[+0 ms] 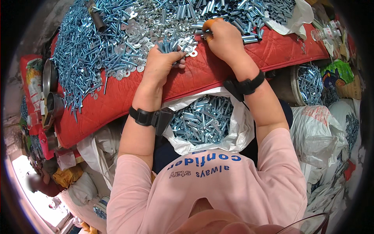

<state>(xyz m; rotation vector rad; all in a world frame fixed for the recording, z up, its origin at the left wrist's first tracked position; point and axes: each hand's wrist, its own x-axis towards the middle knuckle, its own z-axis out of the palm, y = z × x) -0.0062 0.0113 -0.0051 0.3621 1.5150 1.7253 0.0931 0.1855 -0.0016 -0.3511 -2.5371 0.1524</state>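
My left hand [159, 64] is closed around a bunch of metal bolts [168, 45], whose shanks stick up past the fingers. Loose flat washers [137, 36] lie just beyond it. To its right, my right hand [226, 42] has its fingers curled together, with orange covers on the fingertips. It is at the near edge of a heap of short metal tubes [249, 16]. What its fingers pinch, if anything, is hidden. Small shiny metal parts [167, 24] are spread between washers and tubes. A large heap of long bolts [83, 48] covers the left side.
The parts lie on a red quilted surface [196, 74]. Below it, between my arms, an open white sack [243, 126] holds assembled bolts [200, 121]. Metal bowls [54, 103] stand at the left edge. A tub of metal parts [309, 84] and filled sacks [317, 128] are on the right.
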